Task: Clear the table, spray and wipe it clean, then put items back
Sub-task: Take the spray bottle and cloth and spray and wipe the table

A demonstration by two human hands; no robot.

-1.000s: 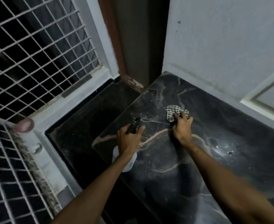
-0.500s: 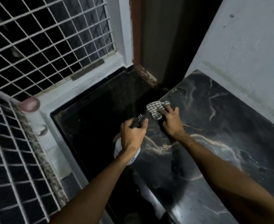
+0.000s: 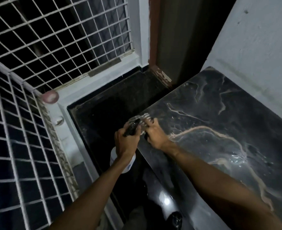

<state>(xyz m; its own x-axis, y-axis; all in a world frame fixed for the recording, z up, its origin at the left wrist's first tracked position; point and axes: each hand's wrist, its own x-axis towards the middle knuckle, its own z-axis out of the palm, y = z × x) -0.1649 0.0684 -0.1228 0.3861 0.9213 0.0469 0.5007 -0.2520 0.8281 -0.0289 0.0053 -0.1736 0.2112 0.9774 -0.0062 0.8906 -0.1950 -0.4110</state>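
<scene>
A dark marble table top (image 3: pixel 220 113) with pale veins fills the right half of the view. My right hand (image 3: pixel 153 135) presses a checked cloth (image 3: pixel 142 118) onto the table's left edge; the cloth is blurred. My left hand (image 3: pixel 126 141) grips a white spray bottle (image 3: pixel 128 163) by its black trigger head, just off the table's left edge and right beside the cloth. The bottle's body hangs below my hand, over the dark floor.
A white metal grille (image 3: pixel 54 39) covers the window and the railing at left. A dark floor strip (image 3: pixel 112 105) lies between grille and table. A brown door frame (image 3: pixel 155 47) and a pale wall (image 3: pixel 253 47) stand behind the table. Wet streaks glisten at right (image 3: pixel 236 158).
My right hand has slid the cloth leftward across the table to its left edge. The left hand kept hold of the spray bottle beside it. The view has swung to the left.
</scene>
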